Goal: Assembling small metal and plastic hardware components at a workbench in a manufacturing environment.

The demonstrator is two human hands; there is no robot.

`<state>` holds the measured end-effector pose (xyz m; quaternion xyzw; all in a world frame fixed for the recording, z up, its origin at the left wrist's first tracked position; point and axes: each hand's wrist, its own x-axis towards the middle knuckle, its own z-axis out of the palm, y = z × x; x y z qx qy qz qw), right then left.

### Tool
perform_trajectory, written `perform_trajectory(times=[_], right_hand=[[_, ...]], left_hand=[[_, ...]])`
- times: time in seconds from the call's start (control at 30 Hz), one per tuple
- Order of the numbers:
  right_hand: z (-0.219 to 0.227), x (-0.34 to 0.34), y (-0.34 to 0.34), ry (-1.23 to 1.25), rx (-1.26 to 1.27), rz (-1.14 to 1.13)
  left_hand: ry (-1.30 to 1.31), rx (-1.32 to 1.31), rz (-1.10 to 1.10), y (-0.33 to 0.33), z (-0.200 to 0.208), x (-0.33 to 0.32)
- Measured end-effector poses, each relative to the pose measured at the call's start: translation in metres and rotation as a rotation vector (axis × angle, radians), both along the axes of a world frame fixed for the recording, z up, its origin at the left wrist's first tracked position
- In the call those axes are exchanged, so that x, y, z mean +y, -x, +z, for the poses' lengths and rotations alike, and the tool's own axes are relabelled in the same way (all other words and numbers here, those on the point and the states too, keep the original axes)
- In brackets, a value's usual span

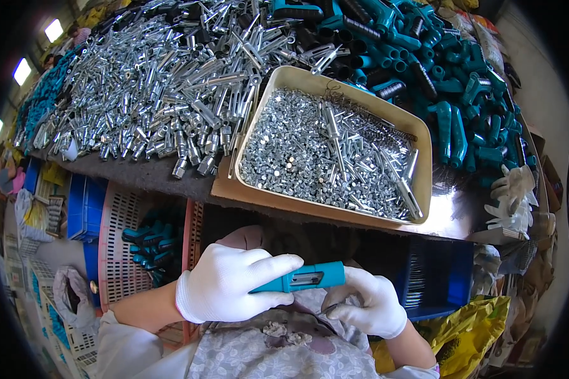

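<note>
My left hand [234, 283], in a white glove, is closed around a teal plastic tool housing [325, 276] above my lap. A window in the housing's side shows a shiny metal part [306, 278] within. My gloved right hand [374, 303] is at the housing's right end, its fingers curled and pinched together. Whatever the right fingers hold, if anything, is too small or hidden to name. Beyond both hands, a cream tray [335, 213] of small metal pieces, metal rods and thin springs [385, 129] rests on the bench.
Shiny metal tool parts [152, 88] are heaped on the bench at left, and teal handles [452, 129] at right. A pink crate [123, 218] with teal pieces stands lower left. A blue bin [449, 278], a yellow sack [468, 328] and white gloves [513, 199] are at right.
</note>
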<state>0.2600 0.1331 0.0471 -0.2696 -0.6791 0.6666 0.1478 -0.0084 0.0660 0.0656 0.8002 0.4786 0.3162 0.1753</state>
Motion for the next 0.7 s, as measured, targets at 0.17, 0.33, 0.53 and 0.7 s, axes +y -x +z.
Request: perform_trajectory(times=[0.17, 0.33, 0.53, 0.7], right_hand=[[-0.015, 0.011, 0.001, -0.371, 0.063, 0.086], [-0.025, 0.033, 0.004, -0.832, 0.128, 0.203], [0.003, 0.037, 0.003, -0.949, 0.129, 0.148], [0.045, 0.02, -0.001, -0.898, 0.014, -0.263]], left_hand=[[0.07, -0.101, -0.052, 0.004, 0.0, 0.004], [0.442, -0.326, -0.088, 0.007, -0.004, 0.003], [0.291, -0.318, -0.101, 0.005, -0.002, 0.0], [0.037, -0.051, -0.044, 0.008, 0.01, 0.002]])
